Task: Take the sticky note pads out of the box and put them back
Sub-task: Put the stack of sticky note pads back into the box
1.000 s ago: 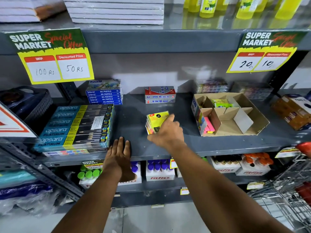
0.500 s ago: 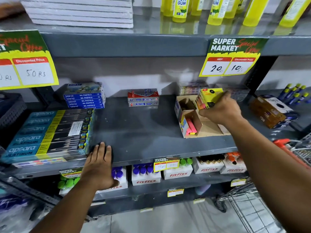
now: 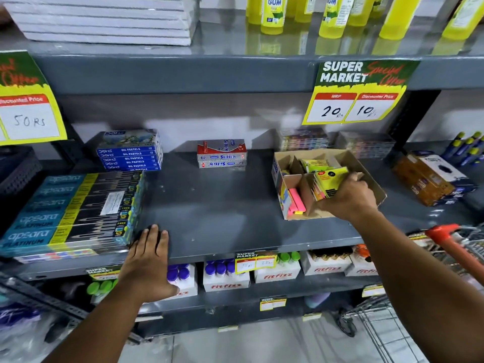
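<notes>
An open cardboard box with dividers stands on the grey shelf at the right. My right hand grips a stack of yellow-and-black sticky note pads, tilted inside a front middle compartment of the box. Pink and yellow pads stand in the front left compartment, and green-yellow pads lie in a back compartment. My left hand rests flat on the shelf's front edge, holding nothing.
Apsara pencil boxes lie at the shelf's left, oil pastel boxes and a red-silver box at the back. A brown carton sits right of the cardboard box. A shopping cart stands at the lower right.
My right hand carried the pad stack from the middle of the shelf rightward to the box and has lowered it into a front compartment. The left hand stayed on the shelf edge.
</notes>
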Demonstrator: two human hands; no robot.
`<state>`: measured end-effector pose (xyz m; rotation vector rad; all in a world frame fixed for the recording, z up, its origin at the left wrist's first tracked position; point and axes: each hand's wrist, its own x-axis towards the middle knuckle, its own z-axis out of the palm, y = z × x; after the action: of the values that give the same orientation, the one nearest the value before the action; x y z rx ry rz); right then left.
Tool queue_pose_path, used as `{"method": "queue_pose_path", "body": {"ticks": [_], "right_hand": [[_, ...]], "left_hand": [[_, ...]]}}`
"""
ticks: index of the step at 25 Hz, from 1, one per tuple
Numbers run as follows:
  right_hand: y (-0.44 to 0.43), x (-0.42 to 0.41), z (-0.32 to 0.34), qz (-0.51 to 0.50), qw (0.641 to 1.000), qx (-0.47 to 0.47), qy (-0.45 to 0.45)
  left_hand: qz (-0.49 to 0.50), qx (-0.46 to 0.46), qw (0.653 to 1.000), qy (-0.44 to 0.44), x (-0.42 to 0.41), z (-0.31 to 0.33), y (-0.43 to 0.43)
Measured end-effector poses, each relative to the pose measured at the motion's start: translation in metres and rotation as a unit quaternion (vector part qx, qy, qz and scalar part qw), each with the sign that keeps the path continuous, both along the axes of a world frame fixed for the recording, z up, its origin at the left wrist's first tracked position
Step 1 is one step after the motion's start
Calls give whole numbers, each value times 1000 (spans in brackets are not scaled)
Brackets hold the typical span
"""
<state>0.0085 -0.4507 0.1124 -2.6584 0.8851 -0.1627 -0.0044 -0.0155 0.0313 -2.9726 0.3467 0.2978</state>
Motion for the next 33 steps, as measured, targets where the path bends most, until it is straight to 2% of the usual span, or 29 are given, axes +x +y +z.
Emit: {"method": "queue_pose_path", "body": {"ticks": [4, 10, 17, 19, 20, 21, 22, 24, 26, 28, 29, 31, 33], "right_hand": [[4, 3, -16, 26, 999, -21, -6], [7, 4, -48, 7, 999, 45, -12], [8, -11, -70, 62, 984, 55, -159], [17, -24, -72, 46, 980, 21, -195], [25, -30, -74, 20, 976, 25, -215], [36, -38, -74, -13, 968, 72, -240], [48, -40, -77, -53, 951, 154, -263], [68, -36, -79, -131, 873, 355, -307], [77, -22, -66, -218, 752, 499, -371], [72, -5, -47, -304, 636, 593, -389], [67, 2, -39, -321, 594, 626, -390], [61, 6, -28, -317, 553, 666, -389], [62, 6, -22, -299, 538, 686, -388]], "left_hand": [[0, 8, 1000, 1, 0, 0, 0], [1, 6, 1000, 0, -1, 2, -1], [-2, 10, 1000, -7, -1, 2, -2], [-4, 16, 1000, -8, 0, 1, -2], [-5, 20, 1000, -8, 0, 1, -1], [-6, 23, 1000, -7, 1, -1, -1], [-6, 24, 1000, -5, 2, -2, -1], [-5, 20, 1000, 1, 3, -3, -1], [0, 17, 1000, 0, 3, -3, 0], [3, 13, 1000, 0, 4, -3, 1], [4, 12, 1000, 4, 4, -3, 1], [5, 18, 1000, 4, 3, -3, 0], [5, 22, 1000, 4, 3, -2, -1]]}}
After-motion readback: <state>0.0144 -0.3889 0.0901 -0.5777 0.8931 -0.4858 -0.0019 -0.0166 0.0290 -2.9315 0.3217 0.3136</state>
